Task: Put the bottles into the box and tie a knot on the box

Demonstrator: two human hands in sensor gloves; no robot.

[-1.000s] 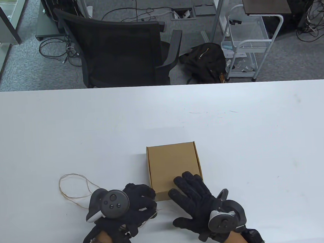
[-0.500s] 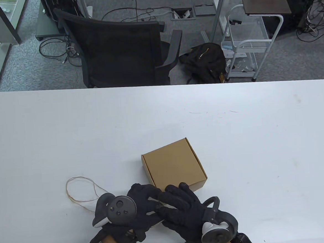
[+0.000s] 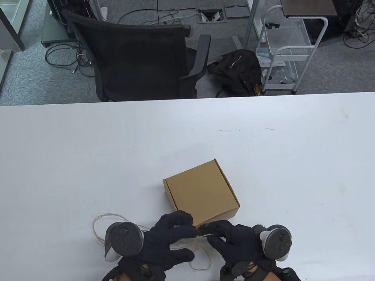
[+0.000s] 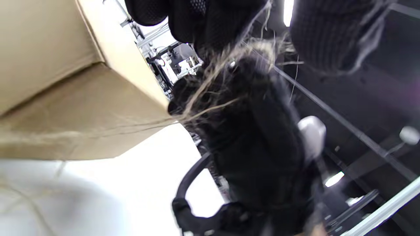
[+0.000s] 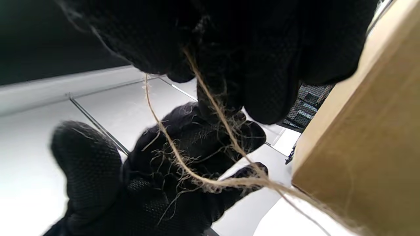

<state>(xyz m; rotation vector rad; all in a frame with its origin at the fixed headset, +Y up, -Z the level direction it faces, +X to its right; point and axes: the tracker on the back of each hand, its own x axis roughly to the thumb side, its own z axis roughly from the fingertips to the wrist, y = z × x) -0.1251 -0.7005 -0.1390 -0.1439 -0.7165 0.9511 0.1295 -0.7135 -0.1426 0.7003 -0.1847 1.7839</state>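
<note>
The closed brown cardboard box (image 3: 200,191) lies skewed on the white table (image 3: 79,154); no bottles are visible. Just in front of its near corner my left hand (image 3: 191,227) and right hand (image 3: 210,232) meet fingertip to fingertip. Both pinch a thin jute twine (image 3: 203,265) that loops on the table between them and behind the left tracker. The right wrist view shows my right fingers (image 5: 223,82) pinching the frayed twine (image 5: 183,160), which runs toward the box (image 5: 361,147), with the left hand (image 5: 170,170) below. The left wrist view shows the box (image 4: 65,108) and twine fibres (image 4: 203,98).
A black office chair (image 3: 140,60) stands beyond the table's far edge, beside a black bag (image 3: 237,72) and a white wire cart (image 3: 284,53) on the floor. The table's near edge runs just under both wrists.
The right hand left the box lid, turning the box anticlockwise, and came to the left hand at the near corner. The twine loop slid rightward and now both hands pinch it.
</note>
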